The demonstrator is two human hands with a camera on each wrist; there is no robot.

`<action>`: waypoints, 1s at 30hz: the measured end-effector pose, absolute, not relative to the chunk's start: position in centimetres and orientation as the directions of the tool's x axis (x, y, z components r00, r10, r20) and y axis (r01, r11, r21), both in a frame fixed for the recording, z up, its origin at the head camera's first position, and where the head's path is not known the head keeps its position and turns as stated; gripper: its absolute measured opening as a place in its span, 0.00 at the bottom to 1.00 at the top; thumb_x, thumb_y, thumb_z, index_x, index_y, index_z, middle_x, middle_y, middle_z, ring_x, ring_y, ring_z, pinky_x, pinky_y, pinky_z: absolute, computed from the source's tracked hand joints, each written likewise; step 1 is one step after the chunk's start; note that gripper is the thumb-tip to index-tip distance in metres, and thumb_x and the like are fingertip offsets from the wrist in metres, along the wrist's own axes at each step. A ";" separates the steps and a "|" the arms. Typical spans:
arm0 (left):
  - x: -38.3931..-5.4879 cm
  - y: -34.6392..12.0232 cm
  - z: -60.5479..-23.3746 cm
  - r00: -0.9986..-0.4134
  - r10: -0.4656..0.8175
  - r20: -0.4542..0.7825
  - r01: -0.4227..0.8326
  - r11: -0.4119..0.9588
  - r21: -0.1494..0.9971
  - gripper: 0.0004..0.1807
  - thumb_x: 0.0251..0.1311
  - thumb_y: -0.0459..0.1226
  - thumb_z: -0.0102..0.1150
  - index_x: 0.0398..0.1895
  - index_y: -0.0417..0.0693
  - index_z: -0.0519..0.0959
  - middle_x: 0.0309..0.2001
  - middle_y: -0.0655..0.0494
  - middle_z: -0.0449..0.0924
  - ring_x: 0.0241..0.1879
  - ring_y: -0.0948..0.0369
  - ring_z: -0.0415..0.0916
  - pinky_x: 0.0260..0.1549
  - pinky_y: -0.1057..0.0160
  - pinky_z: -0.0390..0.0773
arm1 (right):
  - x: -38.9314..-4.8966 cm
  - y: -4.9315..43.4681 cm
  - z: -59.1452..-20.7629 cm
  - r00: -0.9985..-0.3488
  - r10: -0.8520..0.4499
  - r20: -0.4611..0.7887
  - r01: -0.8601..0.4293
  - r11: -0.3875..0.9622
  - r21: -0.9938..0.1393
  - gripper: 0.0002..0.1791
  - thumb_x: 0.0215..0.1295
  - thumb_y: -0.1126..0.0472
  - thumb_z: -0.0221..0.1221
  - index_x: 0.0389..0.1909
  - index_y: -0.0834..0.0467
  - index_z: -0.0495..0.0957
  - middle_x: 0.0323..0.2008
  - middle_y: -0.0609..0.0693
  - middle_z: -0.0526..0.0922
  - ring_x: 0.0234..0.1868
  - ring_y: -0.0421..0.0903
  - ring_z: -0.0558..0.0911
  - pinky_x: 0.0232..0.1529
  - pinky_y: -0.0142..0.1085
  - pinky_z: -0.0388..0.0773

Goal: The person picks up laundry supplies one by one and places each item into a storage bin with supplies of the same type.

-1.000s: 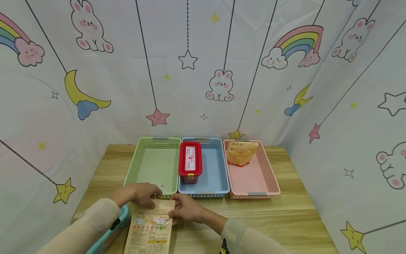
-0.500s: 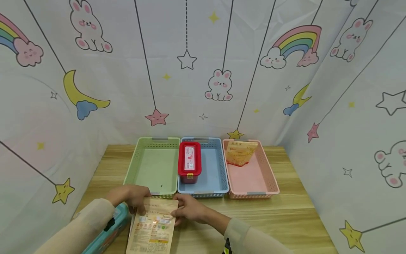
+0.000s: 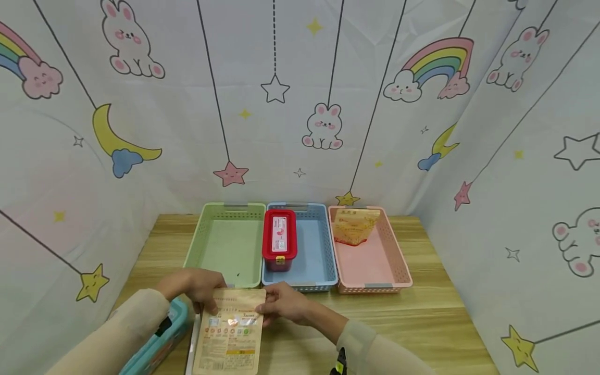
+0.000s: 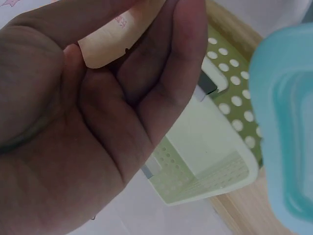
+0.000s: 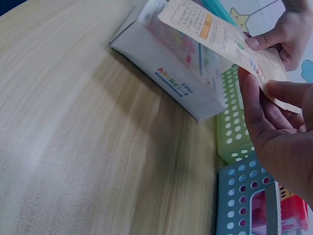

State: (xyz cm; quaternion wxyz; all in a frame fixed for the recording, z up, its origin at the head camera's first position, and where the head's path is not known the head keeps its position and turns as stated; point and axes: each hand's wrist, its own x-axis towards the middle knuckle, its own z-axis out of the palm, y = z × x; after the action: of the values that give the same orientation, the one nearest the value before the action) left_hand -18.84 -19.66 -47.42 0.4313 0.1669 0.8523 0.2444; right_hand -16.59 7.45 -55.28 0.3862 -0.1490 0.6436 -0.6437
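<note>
A flat tan pouch [image 3: 229, 338] with small printing and a row of icons hangs between both hands in the head view. My left hand [image 3: 201, 289] pinches its upper left edge, thumb on the printed face. At the upper right corner, my right hand [image 3: 288, 303] pinches it between thumb and fingers. In the right wrist view, the pouch [image 5: 220, 39] is raised at an angle over a white printed box [image 5: 166, 81] on the table. Only a white strip of that box shows in the head view, left of the pouch.
A teal container [image 3: 159, 338] stands under the left forearm. Behind the hands are a green basket [image 3: 225, 250], a blue basket [image 3: 314, 260] holding a red-lidded tub [image 3: 279, 234], and a pink basket [image 3: 370, 268] holding a yellowish pouch [image 3: 354, 226]. Printed curtains surround the wooden table [image 3: 384, 323].
The pouch has shifted right and slightly up. My left hand has moved from its top edge to its upper left edge, and a white strip now shows at the left.
</note>
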 end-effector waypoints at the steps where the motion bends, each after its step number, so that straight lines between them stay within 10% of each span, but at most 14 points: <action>1: -18.9 -19.7 -47.3 -0.576 0.497 -0.649 0.077 0.824 0.562 0.09 0.60 0.24 0.73 0.36 0.47 0.87 0.28 0.51 0.87 0.27 0.52 0.88 0.28 0.55 0.88 | -16.6 7.5 -55.1 -0.659 -0.687 -0.306 0.303 0.129 -0.944 0.11 0.72 0.73 0.63 0.53 0.66 0.83 0.40 0.60 0.90 0.29 0.45 0.88 0.46 0.60 0.85; 30: -22.5 -21.2 -43.6 -0.708 0.640 -0.299 0.296 0.653 0.697 0.07 0.74 0.40 0.65 0.47 0.49 0.87 0.32 0.60 0.85 0.29 0.60 0.79 0.28 0.62 0.78 | -19.5 9.1 -49.3 -0.815 -0.562 -0.143 0.128 0.066 -0.990 0.10 0.75 0.68 0.63 0.51 0.69 0.83 0.42 0.59 0.90 0.38 0.48 0.89 0.46 0.56 0.87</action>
State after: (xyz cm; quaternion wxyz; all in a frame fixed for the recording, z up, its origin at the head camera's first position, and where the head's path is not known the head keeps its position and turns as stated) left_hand -22.47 -21.20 -43.55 0.2707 0.2695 0.8679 0.3175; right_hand -19.51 9.06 -49.28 0.2596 -0.1588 0.6823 -0.6647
